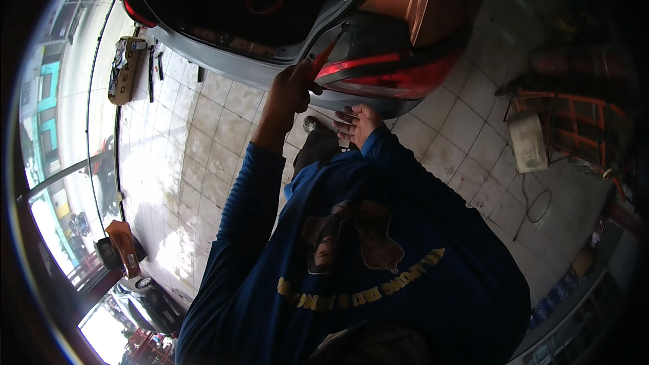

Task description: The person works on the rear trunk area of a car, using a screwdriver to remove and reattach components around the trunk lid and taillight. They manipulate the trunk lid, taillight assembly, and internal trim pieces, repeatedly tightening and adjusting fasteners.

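Note:
My left hand is closed around the handle of a red-orange screwdriver. Its dark shaft points up and away toward the grey body edge beside the red tail light of a car; whether the tip touches cannot be made out. Just below the lamp and the car's grey rear bumper, my right hand is open, fingers apart, with nothing in it. The luggage opening is uncovered and mostly dark inside.
A cardboard box stands on the tiled floor at the left, with dark strips beside it. An orange metal frame and a pale panel are at the right. A thin cable lies below them.

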Available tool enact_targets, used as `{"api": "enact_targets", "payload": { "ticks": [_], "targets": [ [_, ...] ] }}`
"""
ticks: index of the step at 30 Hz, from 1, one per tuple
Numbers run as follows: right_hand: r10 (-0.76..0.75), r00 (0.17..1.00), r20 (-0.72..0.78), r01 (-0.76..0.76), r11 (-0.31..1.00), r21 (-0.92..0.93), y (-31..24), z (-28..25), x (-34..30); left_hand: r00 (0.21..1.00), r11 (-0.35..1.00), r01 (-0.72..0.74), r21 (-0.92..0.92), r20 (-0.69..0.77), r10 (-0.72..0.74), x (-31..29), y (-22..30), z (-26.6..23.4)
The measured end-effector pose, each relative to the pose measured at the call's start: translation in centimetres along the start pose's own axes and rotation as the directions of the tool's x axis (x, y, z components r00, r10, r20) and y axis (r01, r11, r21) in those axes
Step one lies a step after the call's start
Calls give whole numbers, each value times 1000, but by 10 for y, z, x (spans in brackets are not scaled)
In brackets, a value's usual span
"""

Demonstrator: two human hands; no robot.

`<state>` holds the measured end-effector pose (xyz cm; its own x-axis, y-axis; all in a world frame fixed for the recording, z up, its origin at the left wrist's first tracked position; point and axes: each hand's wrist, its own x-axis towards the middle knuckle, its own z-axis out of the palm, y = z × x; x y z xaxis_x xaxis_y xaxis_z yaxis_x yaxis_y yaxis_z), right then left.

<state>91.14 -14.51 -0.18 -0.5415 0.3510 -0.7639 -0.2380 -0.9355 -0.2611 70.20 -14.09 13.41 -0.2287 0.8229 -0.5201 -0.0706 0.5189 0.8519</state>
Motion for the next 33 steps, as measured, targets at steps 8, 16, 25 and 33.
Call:
{"api": "enact_targets", "payload": {
  "ticks": [8,16,25,33],
  "targets": [
    [-229,861,-455,467,711,526,-27,-69,23,1000,984,28,177,-3,-28,12,-3,10],
    [-317,861,-397,508,572,644,-30,-87,49,998,986,-58,160,-21,62,18,-48,2],
    [-437,885,-163,447,693,566,-15,-57,38,902,967,-254,-13,-364,232,36,-120,-30],
    [-302,937,-177,348,755,556,-2,-63,50,482,984,97,-150,-858,-179,-106,-438,-159]
  ]
}}
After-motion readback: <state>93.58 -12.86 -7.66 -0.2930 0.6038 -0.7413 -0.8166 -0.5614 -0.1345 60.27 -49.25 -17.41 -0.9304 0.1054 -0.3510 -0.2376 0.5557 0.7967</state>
